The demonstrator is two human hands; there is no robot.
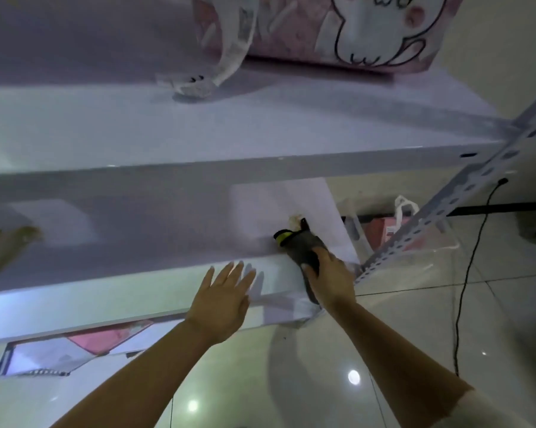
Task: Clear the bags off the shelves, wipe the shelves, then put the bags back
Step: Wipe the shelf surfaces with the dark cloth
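Observation:
A pink bag [294, 32] with a white cartoon animal stands on the upper white shelf [199, 134], its printed strap hanging down onto the board. Below, my right hand [331, 279] presses a dark grey cloth [303, 248] with a yellow-green trim against the right end of the lower shelf [137, 242]. My left hand [226, 298] hovers flat with fingers spread over that shelf's front edge, holding nothing. Another pink and white bag [84, 344] shows under the lower shelf at the left.
A perforated grey metal upright [464, 193] carries the shelves at the right. Behind it stands a clear plastic bag [415, 239] with pink contents. A black cable [470, 273] runs down over the glossy tiled floor [291, 381]. A blurred tan object [4, 242] lies at the left edge.

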